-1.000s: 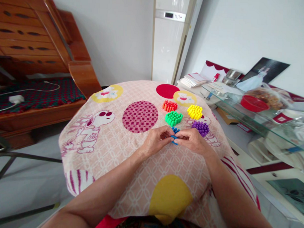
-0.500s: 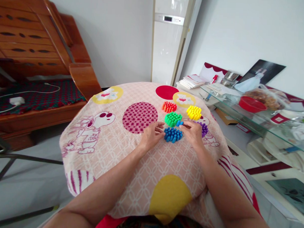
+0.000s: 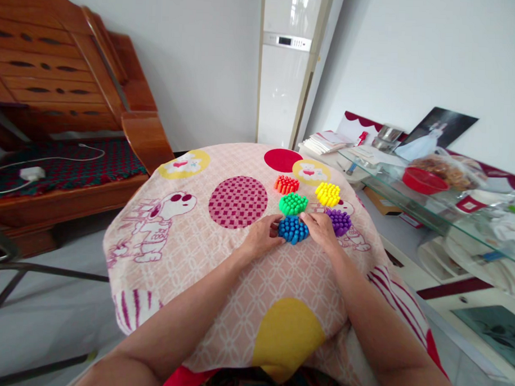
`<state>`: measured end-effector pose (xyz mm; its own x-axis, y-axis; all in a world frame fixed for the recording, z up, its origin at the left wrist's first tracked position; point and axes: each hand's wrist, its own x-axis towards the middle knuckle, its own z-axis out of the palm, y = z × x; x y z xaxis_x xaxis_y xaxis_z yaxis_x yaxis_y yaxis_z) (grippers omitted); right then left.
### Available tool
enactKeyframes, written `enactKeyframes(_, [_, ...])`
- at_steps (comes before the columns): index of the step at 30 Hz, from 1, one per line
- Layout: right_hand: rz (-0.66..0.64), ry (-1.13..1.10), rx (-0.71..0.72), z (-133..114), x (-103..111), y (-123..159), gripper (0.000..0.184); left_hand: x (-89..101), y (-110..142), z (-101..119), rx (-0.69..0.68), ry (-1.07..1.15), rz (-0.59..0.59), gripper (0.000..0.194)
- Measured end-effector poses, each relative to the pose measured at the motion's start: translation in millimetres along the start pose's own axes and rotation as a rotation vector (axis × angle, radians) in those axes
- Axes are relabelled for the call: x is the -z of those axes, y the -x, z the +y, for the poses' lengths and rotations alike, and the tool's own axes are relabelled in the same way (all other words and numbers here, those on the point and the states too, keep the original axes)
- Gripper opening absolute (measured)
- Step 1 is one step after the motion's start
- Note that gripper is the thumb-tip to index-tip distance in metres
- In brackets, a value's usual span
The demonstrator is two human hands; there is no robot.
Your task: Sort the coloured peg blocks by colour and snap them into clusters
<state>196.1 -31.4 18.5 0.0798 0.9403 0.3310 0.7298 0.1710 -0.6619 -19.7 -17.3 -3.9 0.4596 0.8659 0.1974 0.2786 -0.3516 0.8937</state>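
A tight cluster of upright blue pegs (image 3: 293, 230) stands on the tablecloth between my hands. My left hand (image 3: 262, 236) curves round its left side, fingers apart, with the tips at the pegs. On the other side, my right hand (image 3: 321, 228) has its fingertips together at the cluster's upper right edge; whatever they pinch is hidden. Just behind are green pegs (image 3: 293, 204), bunched the same way. To the right of my right hand stand purple pegs (image 3: 339, 222). Red pegs (image 3: 286, 184) and yellow pegs (image 3: 327, 194) form two more bunches farther back.
A patterned pink cloth (image 3: 186, 292) covers the round table. Along the right runs a glass shelf (image 3: 434, 205) with a red bowl (image 3: 424, 181) and papers on it. A wooden bench (image 3: 68, 169) stands at the left, a white cabinet-like unit (image 3: 282, 92) behind.
My right hand has moved down and left with a blue peg, to the blue cluster; that peg no longer shows apart. My left hand has shifted slightly right, closer against the cluster.
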Motion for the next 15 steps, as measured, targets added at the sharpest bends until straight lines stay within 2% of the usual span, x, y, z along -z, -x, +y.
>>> enactKeyframes(3, [-0.013, 0.018, -0.001, 2.6, -2.5, -1.9, 0.048, 0.8, -0.4, 0.7, 0.016, -0.015, -0.004, 0.07])
enactKeyframes(9, [0.061, 0.015, 0.005, -1.2, -2.1, -1.1, 0.041, 3.8, -4.3, 3.8, -0.027, -0.04, -0.017, 0.08])
enactKeyframes(15, [-0.006, -0.034, 0.105, -10.7, -2.2, 1.5, 0.044, 3.5, -11.8, 11.7, -0.094, -0.168, -0.088, 0.078])
